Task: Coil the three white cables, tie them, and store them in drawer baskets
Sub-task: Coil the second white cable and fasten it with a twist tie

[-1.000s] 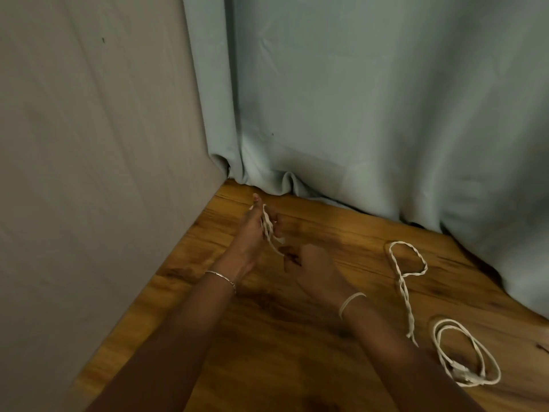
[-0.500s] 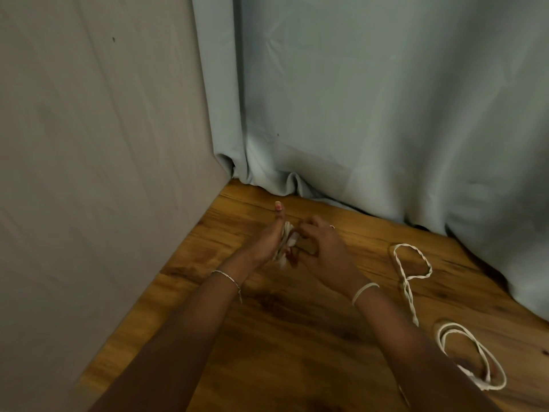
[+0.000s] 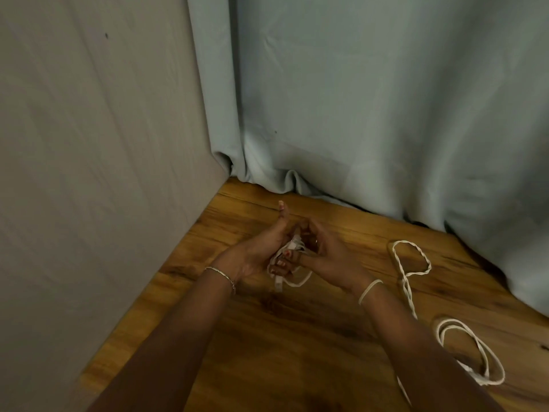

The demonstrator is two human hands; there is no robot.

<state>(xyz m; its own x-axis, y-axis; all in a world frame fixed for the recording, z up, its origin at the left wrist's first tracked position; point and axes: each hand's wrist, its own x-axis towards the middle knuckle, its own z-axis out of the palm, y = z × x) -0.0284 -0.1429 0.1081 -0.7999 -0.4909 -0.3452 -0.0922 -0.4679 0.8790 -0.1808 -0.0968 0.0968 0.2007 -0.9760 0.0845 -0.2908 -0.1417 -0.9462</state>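
Wooden floor (image 3: 297, 352): white cable (image 3: 294, 247) bunched between both gripping hands (image 3: 258, 254) (image 3: 329, 258).

Wooden surface (image 3: 297, 337) bounded by a panel (image 3: 89, 173) at 9 o'clock and a curtain (image 3: 371, 114) at 12 o'clock. Left hand (image 3: 261, 251) and right hand (image 3: 329, 257) meet at centre, the held cable (image 3: 292, 248) between them, above the surface. Twisted cable (image 3: 411, 263) lies on the surface at 3 o'clock of the hands. Looped cable (image 3: 475, 352) lies at 4 o'clock, nearer the viewer, well apart from the hands.

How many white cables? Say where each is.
3: bundled cable held in left hand and right hand; twisted cable lying right of them; looped cable bottom right. None seems hidden.
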